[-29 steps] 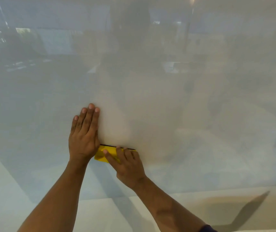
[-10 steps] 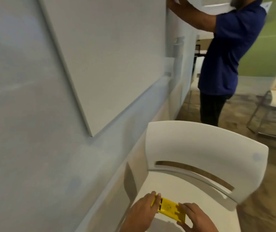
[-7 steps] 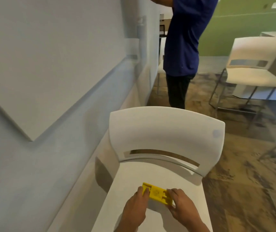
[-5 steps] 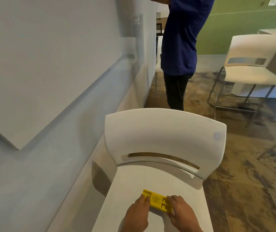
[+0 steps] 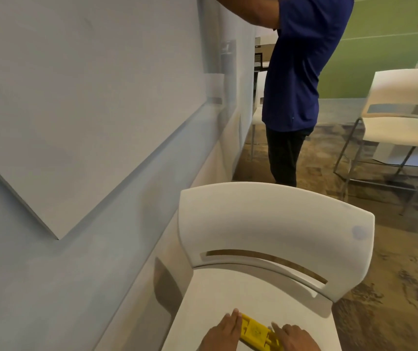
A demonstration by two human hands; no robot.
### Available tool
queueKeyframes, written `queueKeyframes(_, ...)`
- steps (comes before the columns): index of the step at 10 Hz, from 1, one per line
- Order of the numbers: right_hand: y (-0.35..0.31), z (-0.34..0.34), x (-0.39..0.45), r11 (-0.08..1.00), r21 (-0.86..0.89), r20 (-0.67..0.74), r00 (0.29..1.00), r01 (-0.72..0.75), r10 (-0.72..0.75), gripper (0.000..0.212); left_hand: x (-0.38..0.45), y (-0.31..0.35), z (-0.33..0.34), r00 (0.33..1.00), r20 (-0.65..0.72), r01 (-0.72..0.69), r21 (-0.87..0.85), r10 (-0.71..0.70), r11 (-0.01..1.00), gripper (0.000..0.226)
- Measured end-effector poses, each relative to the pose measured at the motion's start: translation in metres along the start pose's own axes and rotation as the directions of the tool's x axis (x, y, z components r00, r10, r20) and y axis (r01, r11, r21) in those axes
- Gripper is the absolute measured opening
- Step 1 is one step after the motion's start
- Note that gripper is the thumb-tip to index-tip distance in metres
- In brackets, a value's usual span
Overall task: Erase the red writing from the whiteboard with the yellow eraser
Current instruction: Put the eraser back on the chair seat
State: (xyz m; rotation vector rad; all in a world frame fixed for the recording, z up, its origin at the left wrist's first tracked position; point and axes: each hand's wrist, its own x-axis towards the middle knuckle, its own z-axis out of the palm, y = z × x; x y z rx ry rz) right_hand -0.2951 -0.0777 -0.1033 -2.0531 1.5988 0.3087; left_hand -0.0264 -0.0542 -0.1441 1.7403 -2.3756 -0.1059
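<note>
The yellow eraser lies flat on the seat of a white chair at the bottom edge of the view. My left hand rests against its left end with the fingers straight. My right hand touches its right end, so the eraser is held between the two hands. The whiteboard hangs on the wall to the left, seen at a steep angle. Its visible surface is plain white and I see no red writing on it.
The chair's curved backrest stands just beyond my hands. A person in a blue shirt stands further along the wall with an arm raised to it. Another white chair on metal legs is at the right, on brown patterned floor.
The eraser has come off the whiteboard and down onto the chair seat, with both hands still at its ends. The view has turned away from the board and the hands now sit lower in it.
</note>
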Motion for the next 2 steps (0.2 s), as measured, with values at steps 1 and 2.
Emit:
queueKeyframes(1, 0.003, 0.009, -0.001, 0.999, 0.030, -0.128, 0.991, 0.042, -0.038, 0.070, 0.015, -0.012, -0.075, 0.946, 0.317, 0.137, -0.186, -0.073, 0.973, 0.040)
queueKeyframes(2, -0.020, -0.014, -0.013, 0.994, 0.001, -0.261, 0.960, 0.107, -0.103, 0.082, 0.006, -0.013, -0.110, 0.947, 0.315, 0.136, -0.210, -0.065, 0.968, 0.092)
